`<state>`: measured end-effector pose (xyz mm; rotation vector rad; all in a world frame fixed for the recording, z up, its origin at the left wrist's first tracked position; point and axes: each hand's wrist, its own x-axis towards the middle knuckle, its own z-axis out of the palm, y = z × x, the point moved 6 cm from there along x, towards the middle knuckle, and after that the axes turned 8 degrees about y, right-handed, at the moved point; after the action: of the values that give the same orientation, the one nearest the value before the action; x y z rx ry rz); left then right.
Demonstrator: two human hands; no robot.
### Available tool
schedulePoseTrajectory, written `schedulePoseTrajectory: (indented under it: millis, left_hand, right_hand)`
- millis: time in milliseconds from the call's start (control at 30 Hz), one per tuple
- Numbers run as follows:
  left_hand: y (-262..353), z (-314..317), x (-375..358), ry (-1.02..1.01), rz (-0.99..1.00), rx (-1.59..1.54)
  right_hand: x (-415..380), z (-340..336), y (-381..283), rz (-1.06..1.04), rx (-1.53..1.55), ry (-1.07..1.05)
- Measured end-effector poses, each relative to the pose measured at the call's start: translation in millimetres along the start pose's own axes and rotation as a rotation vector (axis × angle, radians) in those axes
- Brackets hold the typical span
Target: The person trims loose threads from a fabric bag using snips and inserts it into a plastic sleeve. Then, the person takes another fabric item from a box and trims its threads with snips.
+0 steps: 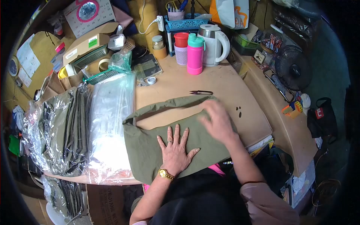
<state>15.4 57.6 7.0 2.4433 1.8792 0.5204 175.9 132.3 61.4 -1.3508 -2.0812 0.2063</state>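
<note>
An olive-green cloth bag with a wide strap loop lies on the wooden table, at its front edge. My left hand rests flat on the bag with its fingers spread, a gold watch on the wrist. Over the bag's upper right corner, where the strap joins, is my right hand, blurred by motion; whether it touches or grips the cloth cannot be made out. Small dark thread snips lie just beyond the strap.
Clear plastic sleeves and a stack of wrapped olive items are at the left. A pink bottle and a kettle stand at the back. A tape roll lies behind the bag, a fan at the right.
</note>
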Motion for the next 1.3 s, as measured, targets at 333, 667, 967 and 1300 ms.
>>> schedulePoseTrajectory:
  millis: [333, 667, 967, 1300]
  left_hand:
    - [-7.5, 1.9, -3.6, -0.005, 0.000, 0.007]
    - [-9.8, 1.1, -5.3, 0.031, -0.008, -0.032]
    - [-11.6, -1.0, -2.9, 0.024, -0.011, -0.045]
    - [-16.8, -3.6, -0.4, 0.008, -0.016, -0.100]
  right_hand:
    - [32.0, -11.4, 56.4, 0.127, -0.088, 0.017]
    - [151.9, 67.7, 61.2, 0.053, -0.143, -0.240]
    - [249.3, 180.5, -74.1, -0.595, -0.191, 0.074]
    - [308.8, 210.2, -53.1, -0.394, 0.041, -0.013]
